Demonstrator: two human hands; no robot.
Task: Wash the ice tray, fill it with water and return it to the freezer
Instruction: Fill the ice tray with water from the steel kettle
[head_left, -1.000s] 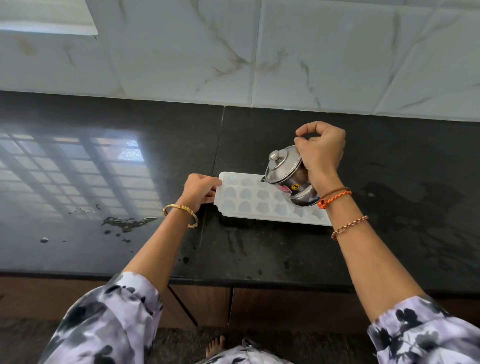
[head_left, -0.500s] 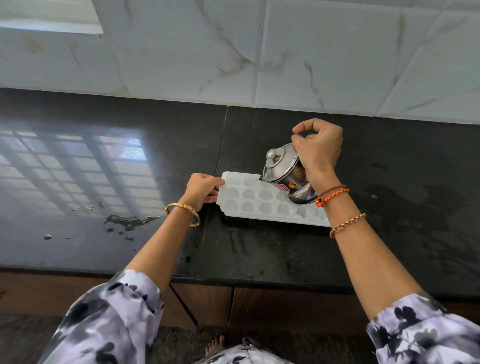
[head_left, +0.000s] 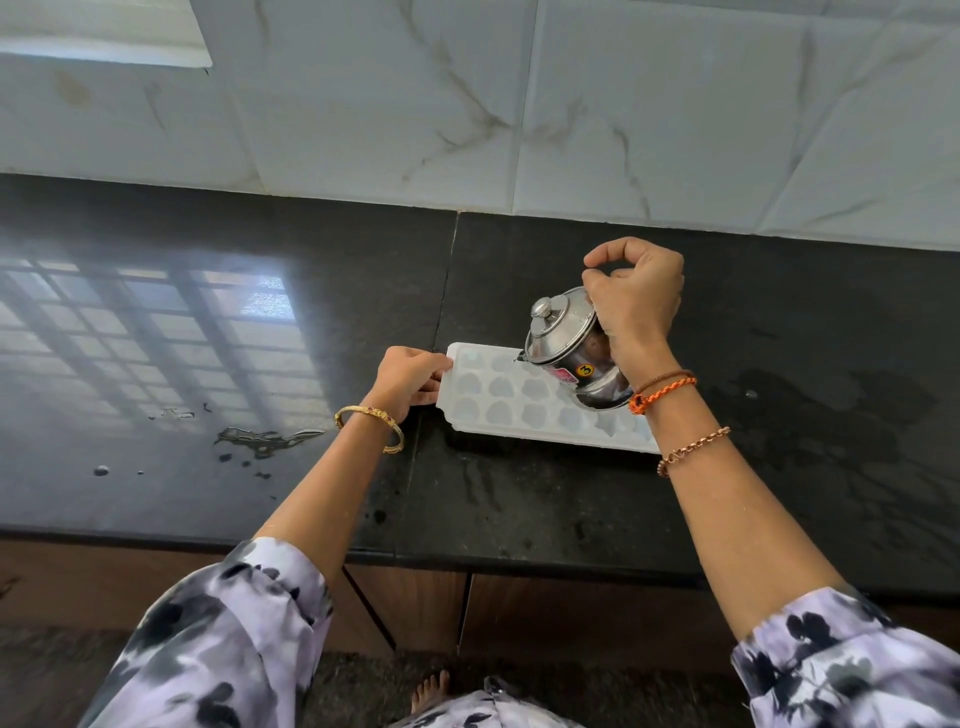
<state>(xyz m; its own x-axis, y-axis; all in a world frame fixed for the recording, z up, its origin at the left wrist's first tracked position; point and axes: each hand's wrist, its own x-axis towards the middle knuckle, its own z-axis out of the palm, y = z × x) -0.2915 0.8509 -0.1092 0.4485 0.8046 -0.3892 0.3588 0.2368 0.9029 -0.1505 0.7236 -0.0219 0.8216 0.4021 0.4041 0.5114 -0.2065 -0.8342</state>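
Black stone desk (head_left: 260, 322) is carrying the white ice tray (head_left: 524, 402) at frame centre. Left hand (head_left: 408, 376) is pinching its end tab; right hand (head_left: 636, 301), fingers curled, is tilting a steel pot (head_left: 569, 348) over it. Light and flexible, the filled tray probably needs two-ended, level support.

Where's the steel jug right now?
Head view, right of centre: the steel jug is tilted over the ice tray on the black counter, gripped by the right hand.

White marble-veined wall tiles (head_left: 649, 104) back a glossy black granite countertop (head_left: 182, 312) (mirroring a barred window) above brown wooden cabinets (head_left: 545, 613)
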